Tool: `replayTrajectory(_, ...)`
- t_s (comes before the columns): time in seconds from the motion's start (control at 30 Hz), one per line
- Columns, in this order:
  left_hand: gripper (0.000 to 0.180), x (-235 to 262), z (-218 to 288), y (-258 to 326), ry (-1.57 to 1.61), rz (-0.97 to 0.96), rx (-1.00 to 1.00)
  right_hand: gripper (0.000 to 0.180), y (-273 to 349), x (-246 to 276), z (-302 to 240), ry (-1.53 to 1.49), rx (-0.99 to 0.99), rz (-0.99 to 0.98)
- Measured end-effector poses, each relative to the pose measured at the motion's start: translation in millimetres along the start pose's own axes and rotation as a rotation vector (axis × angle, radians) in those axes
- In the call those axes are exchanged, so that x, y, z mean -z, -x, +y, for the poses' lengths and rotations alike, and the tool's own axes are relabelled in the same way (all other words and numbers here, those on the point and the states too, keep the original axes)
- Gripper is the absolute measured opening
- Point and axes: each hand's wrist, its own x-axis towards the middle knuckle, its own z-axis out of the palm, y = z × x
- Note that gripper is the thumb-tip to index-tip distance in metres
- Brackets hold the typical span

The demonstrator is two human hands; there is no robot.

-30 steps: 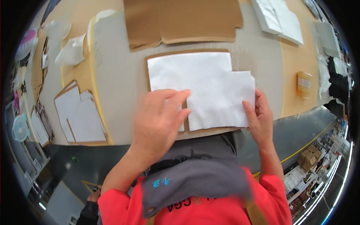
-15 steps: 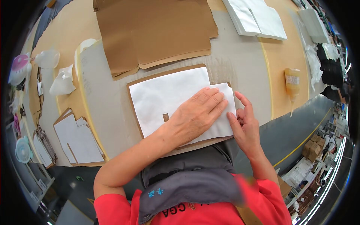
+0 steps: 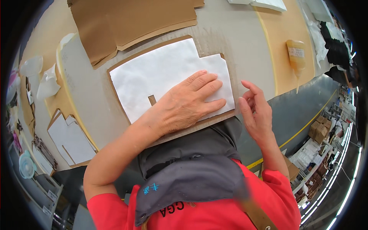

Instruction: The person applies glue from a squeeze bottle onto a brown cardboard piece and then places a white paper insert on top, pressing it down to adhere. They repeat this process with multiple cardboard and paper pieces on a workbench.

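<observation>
The white sheet (image 3: 168, 76) is laid on a brown cardboard panel (image 3: 214, 120) on the counter (image 3: 245, 34) and pressed flat by the left hand (image 3: 184, 105), fingers spread. The right hand (image 3: 255, 115) is held open beside the edge, touching nothing. With uneven pressure, the sheet could likely be skewed or creased.

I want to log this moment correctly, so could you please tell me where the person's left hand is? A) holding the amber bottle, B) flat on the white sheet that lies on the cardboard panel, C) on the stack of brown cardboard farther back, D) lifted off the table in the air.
B: the left hand lies palm down with fingers spread on the white sheet over the cardboard panel, while the right hand hovers beside its edge.
</observation>
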Motion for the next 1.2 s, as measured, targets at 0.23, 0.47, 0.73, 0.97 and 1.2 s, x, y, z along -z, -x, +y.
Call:
replayTrajectory(0.23,0.037,5,2,6,0.065,0.023,0.01,0.034,7,5,17,0.355,0.595,-0.028)
replayTrajectory(0.47,0.052,67,6,50,-0.03,0.157,0.268,0.034,7,-20,-16,0.197,0.764,0.022)
replayTrajectory(0.73,0.034,47,59,139,-0.132,0.239,0.427,0.037,-10,-78,-47,0.237,0.967,-0.126)
replayTrajectory(0.97,0.029,23,74,144,-0.221,0.276,0.397,0.029,-10,-83,-52,0.359,1.077,-0.119)
replayTrajectory(1.2,0.022,19,73,146,-0.315,0.266,0.386,0.023,-6,-87,-61,0.47,1.132,-0.087)
